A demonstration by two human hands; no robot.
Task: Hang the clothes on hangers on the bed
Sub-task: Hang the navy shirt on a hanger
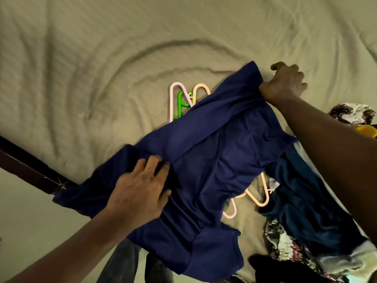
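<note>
Rumpled beige bed (102, 58) with the navy garment (214, 160) spread over the hangers (180, 100); right hand (283, 84) has its grip bunched on the far edge, left hand (140, 188) flat, fingers spread, pinning it, probably to stretch it smooth.

The far half of the bed (102, 48) is open, wrinkled sheet where a hand could pass freely. Toward the near edge the spread navy garment (204, 160) overlies the hangers (180, 103), and a clothes pile (306, 211) crowds the near right corner.
</note>
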